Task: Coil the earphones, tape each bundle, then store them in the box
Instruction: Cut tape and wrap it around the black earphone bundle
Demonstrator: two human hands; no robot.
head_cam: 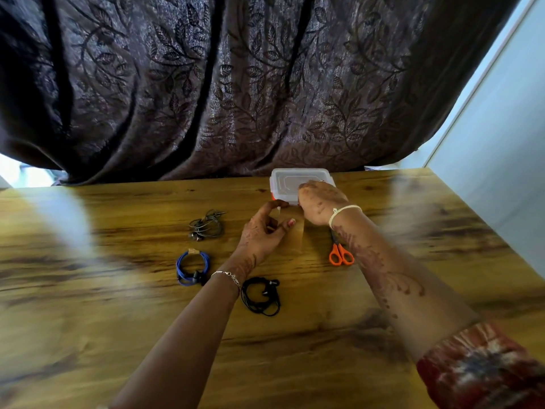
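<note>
black earphones [261,296] beside left wrist | left hand [262,234] pinches tape [295,231] | right hand [320,202] grips other end

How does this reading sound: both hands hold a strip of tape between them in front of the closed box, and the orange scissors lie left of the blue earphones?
Not quite. The head view shows the orange scissors lying right of the blue earphones, beside the right forearm. The rest holds: the left hand and right hand hold a strip of tape between them in front of the closed box.
</note>
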